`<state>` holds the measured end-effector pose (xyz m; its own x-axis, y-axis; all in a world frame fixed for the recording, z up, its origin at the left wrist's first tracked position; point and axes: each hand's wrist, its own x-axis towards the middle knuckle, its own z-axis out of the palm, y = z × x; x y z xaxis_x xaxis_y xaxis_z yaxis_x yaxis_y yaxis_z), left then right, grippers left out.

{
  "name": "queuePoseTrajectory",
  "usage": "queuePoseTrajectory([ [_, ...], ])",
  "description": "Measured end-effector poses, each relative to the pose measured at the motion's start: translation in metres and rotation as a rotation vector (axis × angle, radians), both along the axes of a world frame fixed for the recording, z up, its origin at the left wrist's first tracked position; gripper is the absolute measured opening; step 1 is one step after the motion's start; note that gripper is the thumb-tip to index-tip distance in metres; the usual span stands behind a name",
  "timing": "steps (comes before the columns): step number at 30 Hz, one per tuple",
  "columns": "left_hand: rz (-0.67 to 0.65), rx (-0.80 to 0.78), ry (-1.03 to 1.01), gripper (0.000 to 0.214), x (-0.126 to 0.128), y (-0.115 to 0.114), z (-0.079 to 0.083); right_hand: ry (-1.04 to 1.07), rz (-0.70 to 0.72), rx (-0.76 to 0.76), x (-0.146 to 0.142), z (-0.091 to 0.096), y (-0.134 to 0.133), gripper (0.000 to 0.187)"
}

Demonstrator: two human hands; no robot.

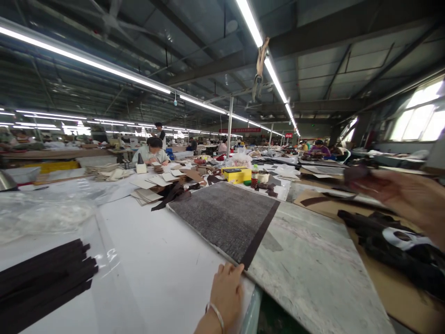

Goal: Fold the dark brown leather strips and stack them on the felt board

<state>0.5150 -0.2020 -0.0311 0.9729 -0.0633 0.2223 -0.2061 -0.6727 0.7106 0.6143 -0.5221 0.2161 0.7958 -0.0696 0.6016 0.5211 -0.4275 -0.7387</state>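
Observation:
A grey-brown woven fabric panel (225, 218) lies flat across a marbled stone slab and the white table. Along its right edge runs a dark brown strip (260, 234). At the strip's near end, my left hand (226, 290) has its fingers bent and close together, fingertips on the corner. My right hand (399, 188) is raised at the far right, blurred by motion. Its fingers are closed on a small dark brown piece (356, 177), too smeared to name exactly. The marbled slab (313, 260) shows bare to the right of the panel.
Dark fabric strips (45, 278) lie at the left near clear plastic (45, 213). Behind the panel are pale card pieces (149, 190), a yellow box (237, 175) and a jar (254, 178). Black material (385, 241) rests on brown board at right. A co-worker (151, 153) sits opposite.

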Motion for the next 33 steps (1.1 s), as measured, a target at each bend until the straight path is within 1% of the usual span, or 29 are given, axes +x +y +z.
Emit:
queuePoseTrajectory([
  [1, -0.001, -0.079, 0.015, 0.048, -0.001, 0.005, 0.004, 0.110, 0.108, 0.024, -0.005, -0.001, 0.011, 0.045],
  [2, -0.001, -0.162, 0.029, 0.043, -0.004, 0.011, 0.010, 0.238, 0.236, 0.050, -0.010, -0.006, 0.027, 0.042],
  [3, -0.001, -0.246, 0.042, 0.039, -0.008, 0.018, 0.017, 0.318, 0.331, 0.031, -0.015, -0.016, 0.048, 0.034],
  [4, 0.000, -0.328, 0.054, 0.037, -0.014, 0.026, 0.025, 0.362, 0.400, -0.009, -0.022, -0.031, 0.072, 0.029],
  [6, 0.002, -0.477, 0.081, 0.036, -0.032, 0.042, 0.040, 0.403, 0.476, -0.075, -0.040, -0.067, 0.127, 0.028],
  [8, 0.029, -0.592, 0.106, 0.038, -0.058, 0.058, 0.053, 0.417, 0.548, -0.141, -0.064, -0.104, 0.182, 0.029],
  [10, 0.087, -0.705, 0.109, 0.038, -0.088, 0.073, 0.060, 0.391, 0.616, -0.183, -0.093, -0.136, 0.231, 0.030],
  [11, 0.118, -0.779, 0.104, 0.038, -0.103, 0.081, 0.061, 0.394, 0.669, -0.181, -0.108, -0.148, 0.252, 0.029],
  [13, 0.171, -0.965, 0.086, 0.039, -0.132, 0.096, 0.057, 0.435, 0.801, -0.162, -0.138, -0.168, 0.287, 0.027],
  [15, 0.224, -1.130, 0.038, 0.043, -0.160, 0.113, 0.046, 0.478, 0.914, -0.151, -0.166, -0.183, 0.318, 0.027],
  [16, 0.250, -1.173, -0.002, 0.046, -0.174, 0.121, 0.039, 0.489, 0.959, -0.149, -0.180, -0.189, 0.332, 0.027],
  [19, 0.359, -1.219, -0.116, 0.059, -0.219, 0.143, 0.018, 0.494, 1.071, -0.123, -0.222, -0.204, 0.367, 0.029],
  [21, 0.486, -1.207, -0.151, 0.068, -0.250, 0.153, 0.006, 0.485, 1.109, -0.091, -0.250, -0.213, 0.386, 0.033],
  [23, 0.645, -1.158, -0.178, 0.071, -0.279, 0.161, -0.001, 0.466, 1.125, -0.073, -0.277, -0.222, 0.401, 0.039],
  [25, 0.781, -1.110, -0.201, 0.064, -0.305, 0.168, -0.005, 0.455, 1.168, -0.073, -0.302, -0.231, 0.413, 0.044],
  [28, 0.939, -1.092, -0.180, 0.047, -0.340, 0.181, -0.008, 0.461, 1.266, -0.084, -0.333, -0.242, 0.427, 0.045],
  [31, 1.051, -1.053, -0.151, 0.037, -0.371, 0.195, -0.011, 0.482, 1.314, -0.111, -0.355, -0.248, 0.438, 0.041],
  [33, 1.085, -1.047, -0.143, 0.032, -0.387, 0.202, -0.014, 0.501, 1.346, -0.133, -0.363, -0.247, 0.444, 0.038],
])
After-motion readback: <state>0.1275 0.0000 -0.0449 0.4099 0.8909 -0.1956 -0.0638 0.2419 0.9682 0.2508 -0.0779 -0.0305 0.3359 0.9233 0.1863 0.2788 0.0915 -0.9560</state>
